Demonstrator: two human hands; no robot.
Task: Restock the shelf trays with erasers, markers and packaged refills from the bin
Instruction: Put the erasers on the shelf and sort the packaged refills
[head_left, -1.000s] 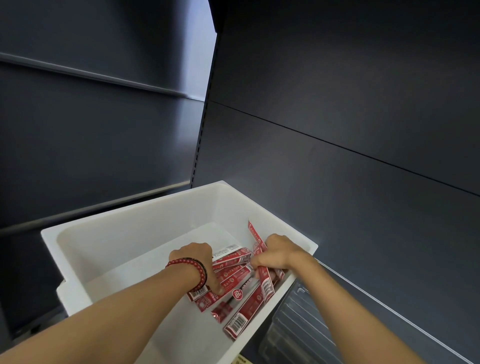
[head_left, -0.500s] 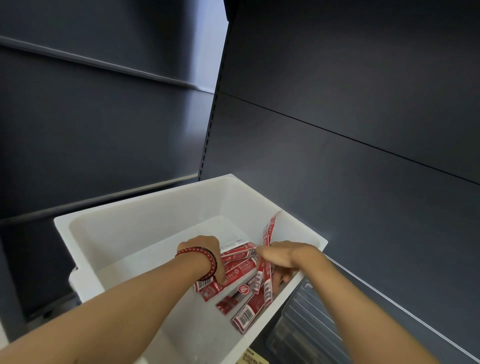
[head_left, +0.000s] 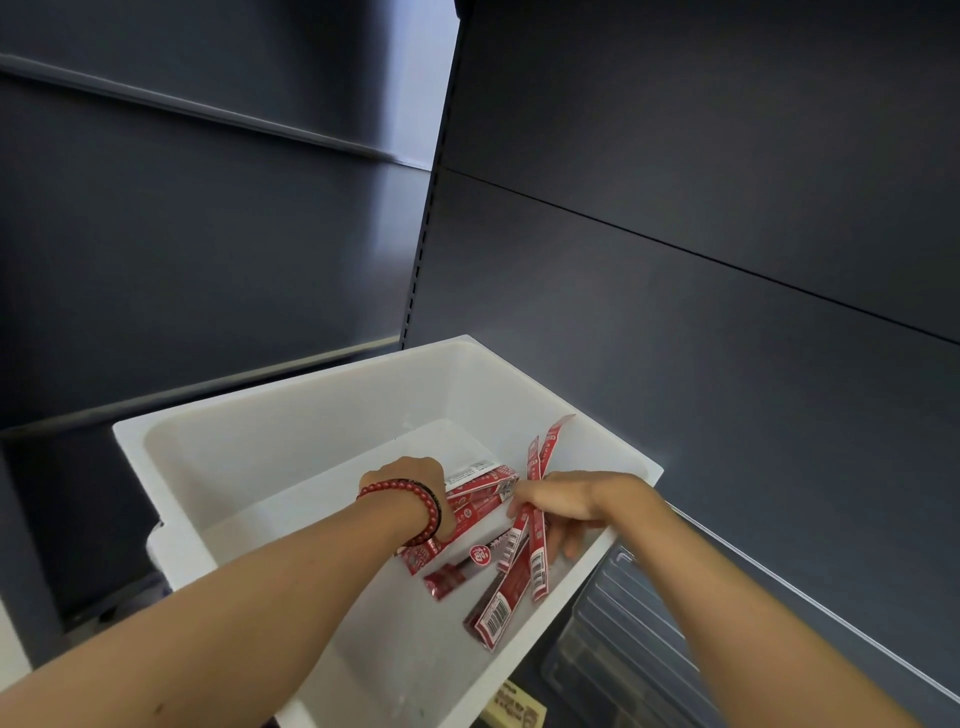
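Observation:
A white plastic bin (head_left: 291, 415) sits in front of me, holding several long red refill packets (head_left: 491, 618) on its floor at the right side. My left hand (head_left: 405, 480), with a red bead bracelet on the wrist, reaches down onto a bunch of red packets (head_left: 483, 493) and grips them. My right hand (head_left: 576, 501) pinches two or three red packets (head_left: 540, 457) that stand upright, their tops pointing up against the bin's right wall. More packets lie loose under both hands.
Dark grey shelf back panels (head_left: 675, 208) rise behind the bin. A clear ribbed plastic shelf tray (head_left: 623, 649) lies low at the right, beside the bin. A clear shelf-edge strip (head_left: 810, 597) runs along the right. A tan label (head_left: 514, 709) shows below the bin.
My right hand has lifted its packets so they stand more upright. The left hand has stayed on its bunch. The view has shifted a little, with the bin now sitting further right.

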